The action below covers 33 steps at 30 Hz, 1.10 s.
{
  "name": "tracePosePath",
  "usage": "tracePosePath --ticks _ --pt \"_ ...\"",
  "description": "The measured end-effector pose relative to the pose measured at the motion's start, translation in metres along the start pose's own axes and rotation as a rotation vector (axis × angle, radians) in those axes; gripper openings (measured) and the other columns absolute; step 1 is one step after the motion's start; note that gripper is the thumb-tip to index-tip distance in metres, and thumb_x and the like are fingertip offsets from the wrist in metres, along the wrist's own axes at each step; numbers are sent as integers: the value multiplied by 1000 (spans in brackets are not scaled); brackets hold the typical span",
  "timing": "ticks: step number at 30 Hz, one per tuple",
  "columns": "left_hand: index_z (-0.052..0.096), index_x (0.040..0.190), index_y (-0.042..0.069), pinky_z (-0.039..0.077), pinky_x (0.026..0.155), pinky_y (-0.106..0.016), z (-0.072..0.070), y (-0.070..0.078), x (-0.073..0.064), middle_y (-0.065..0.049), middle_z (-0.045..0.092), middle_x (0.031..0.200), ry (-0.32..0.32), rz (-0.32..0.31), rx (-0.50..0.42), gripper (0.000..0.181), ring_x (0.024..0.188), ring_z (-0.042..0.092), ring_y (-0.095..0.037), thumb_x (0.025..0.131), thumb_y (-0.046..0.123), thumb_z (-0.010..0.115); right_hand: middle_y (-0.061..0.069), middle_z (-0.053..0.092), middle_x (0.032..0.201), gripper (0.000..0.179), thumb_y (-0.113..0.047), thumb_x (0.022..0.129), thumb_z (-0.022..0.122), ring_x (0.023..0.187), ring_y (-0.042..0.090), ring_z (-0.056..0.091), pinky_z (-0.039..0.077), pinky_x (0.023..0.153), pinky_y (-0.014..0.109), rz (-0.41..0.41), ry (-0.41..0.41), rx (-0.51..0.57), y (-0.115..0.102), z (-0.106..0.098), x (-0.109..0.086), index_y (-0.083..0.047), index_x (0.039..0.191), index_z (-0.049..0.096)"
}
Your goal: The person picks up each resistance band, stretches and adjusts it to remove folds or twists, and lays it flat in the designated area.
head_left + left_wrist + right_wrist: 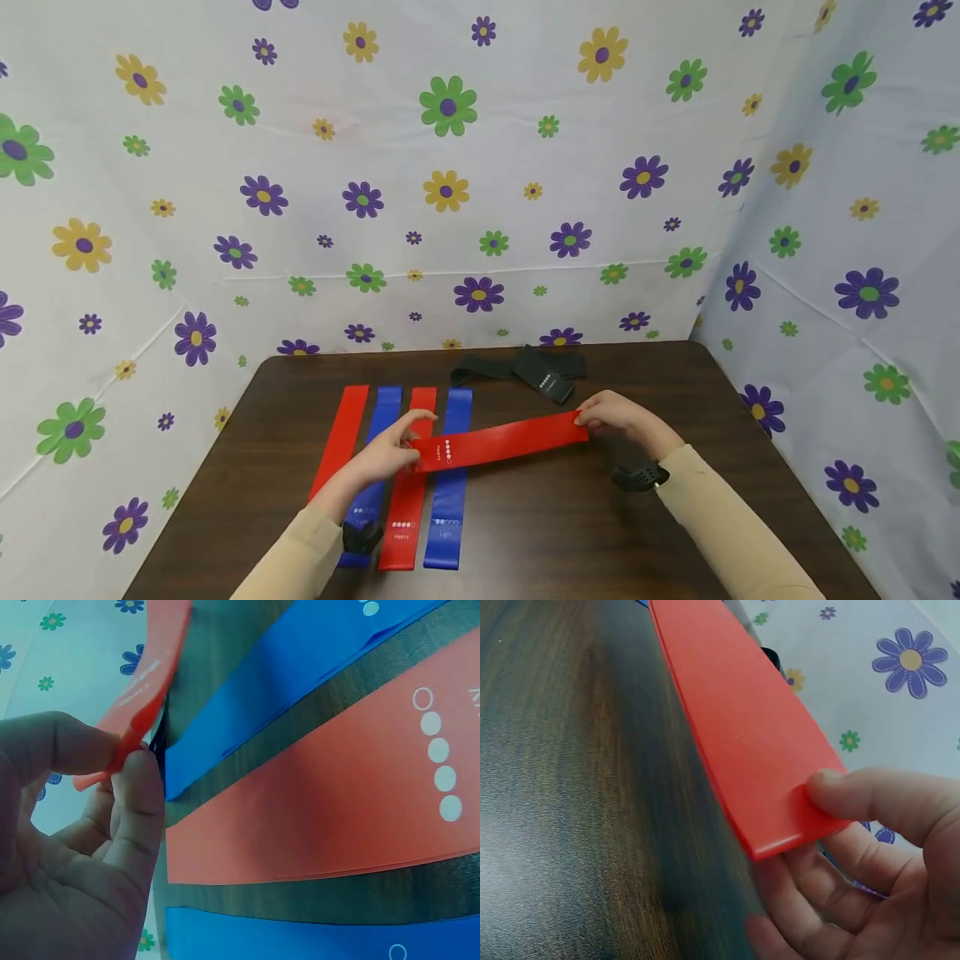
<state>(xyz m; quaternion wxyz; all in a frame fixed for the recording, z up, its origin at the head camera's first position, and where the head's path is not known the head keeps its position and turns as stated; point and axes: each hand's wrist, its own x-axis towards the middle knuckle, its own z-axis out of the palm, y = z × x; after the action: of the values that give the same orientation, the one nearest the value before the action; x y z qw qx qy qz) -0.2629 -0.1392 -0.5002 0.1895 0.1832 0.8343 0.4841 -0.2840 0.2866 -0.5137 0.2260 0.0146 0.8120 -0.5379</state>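
A red resistance band (502,443), marked Heavy near its left end, stretches flat between both hands above the table. My left hand (390,450) pinches its left end between thumb and fingers; in the left wrist view that end of the band (131,739) bunches at the fingertips. At the other end my right hand (611,414) pinches the band, thumb on top and fingers beneath, plain in the right wrist view, where the band (742,727) runs away from the hand (877,855). Under the left hand and held band lie a red band (402,533) and a blue band (447,525).
Further left lie another blue band (386,408) and another red band (345,425), side by side on the dark wooden table (570,533). Black bands (543,375) lie loosely at the table's back edge. A flowered cloth (450,167) hangs behind and on both sides.
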Motion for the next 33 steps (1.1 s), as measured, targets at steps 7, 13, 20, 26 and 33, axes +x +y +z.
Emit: tracePosePath --ticks 7,13,20,26,33 --pt "61 115 14 53 66 -43 2 -6 -1 -12 56 103 -12 16 7 34 72 58 -24 86 -3 58 18 68 100 26 -11 93 57 85 34 69 56 77 49 2 -99 154 -1 1 2 9 110 57" --pt "68 106 13 52 66 -38 7 -11 -5 -10 58 103 -42 2 -26 23 71 57 -23 87 2 61 18 66 100 26 -11 99 49 80 33 71 58 68 45 35 -116 238 -2 5 6 8 116 51" --pt "71 104 10 54 68 -35 12 -17 -12 -9 61 99 -36 -23 -71 18 74 60 -23 87 6 64 17 62 95 26 -13 99 49 66 20 66 58 64 40 -16 -84 278 -7 10 14 7 115 51" --pt "72 106 6 56 71 -35 19 -22 -22 -8 62 101 -52 -62 -160 20 78 62 -22 86 7 65 14 61 89 24 -12 99 51 62 16 63 58 68 37 -66 -4 319 -11 18 26 8 111 52" --pt "71 108 -1 57 72 -35 27 -28 -30 -10 67 102 -61 -62 -236 24 77 65 -22 86 6 66 14 65 85 31 -11 97 59 62 16 66 57 72 36 -110 90 370 -19 25 40 13 115 55"
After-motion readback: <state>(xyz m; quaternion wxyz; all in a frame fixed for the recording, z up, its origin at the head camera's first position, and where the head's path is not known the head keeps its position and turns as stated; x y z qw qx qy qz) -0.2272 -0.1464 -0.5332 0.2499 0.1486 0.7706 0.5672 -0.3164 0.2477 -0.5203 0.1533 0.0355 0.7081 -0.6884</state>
